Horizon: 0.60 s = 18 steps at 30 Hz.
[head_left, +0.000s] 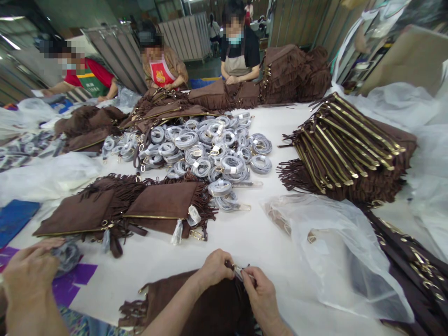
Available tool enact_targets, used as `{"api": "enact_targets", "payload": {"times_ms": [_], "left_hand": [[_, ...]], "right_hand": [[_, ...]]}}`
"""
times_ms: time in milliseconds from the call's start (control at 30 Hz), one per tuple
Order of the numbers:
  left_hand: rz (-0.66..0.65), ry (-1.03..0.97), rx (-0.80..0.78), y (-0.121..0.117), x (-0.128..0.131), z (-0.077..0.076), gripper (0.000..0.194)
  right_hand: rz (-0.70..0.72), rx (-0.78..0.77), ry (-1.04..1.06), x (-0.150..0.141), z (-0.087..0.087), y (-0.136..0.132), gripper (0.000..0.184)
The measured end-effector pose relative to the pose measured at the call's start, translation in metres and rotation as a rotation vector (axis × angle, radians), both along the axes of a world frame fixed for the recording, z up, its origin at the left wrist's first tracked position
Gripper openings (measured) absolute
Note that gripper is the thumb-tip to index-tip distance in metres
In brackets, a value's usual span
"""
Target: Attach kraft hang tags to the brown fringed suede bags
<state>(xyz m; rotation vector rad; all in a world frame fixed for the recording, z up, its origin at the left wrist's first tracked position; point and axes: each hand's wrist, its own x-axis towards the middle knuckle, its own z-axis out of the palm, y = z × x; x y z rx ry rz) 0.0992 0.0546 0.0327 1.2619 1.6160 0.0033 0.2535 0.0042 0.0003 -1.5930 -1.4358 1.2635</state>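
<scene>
A brown fringed suede bag [196,308] lies at the near edge of the white table [245,233]. My left hand [215,268] and my right hand [261,294] meet over its top right corner. Both are closed in a pinch on a small shiny clasp [240,271] there, which looks wrapped in clear film. Beyond my hands, two more brown fringed bags [115,207] lie flat with gold zips. A heap of grey coiled straps [210,149] in plastic wrap covers the middle of the table.
A clear plastic bag [336,252] lies to my right, a tall stack of brown bags [350,149] behind it. At bottom left another person's hand [28,280] rests on a wrapped coil [66,254]. Three people work at the far side among more bags [294,72].
</scene>
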Motion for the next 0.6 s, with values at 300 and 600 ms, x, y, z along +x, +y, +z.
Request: {"api": "enact_targets", "payload": {"times_ms": [300,600], "left_hand": [[0.140,-0.120,-0.042,-0.0018,-0.0014,-0.0036,0.022],[0.132,-0.090,-0.038,-0.0029,-0.0018,-0.0063,0.021]], "right_hand": [[0.067,0.232,-0.111,-0.0037,0.0059,0.0038,0.022],[0.105,0.493,-0.262,-0.0065,0.0103,0.0065,0.021]]}}
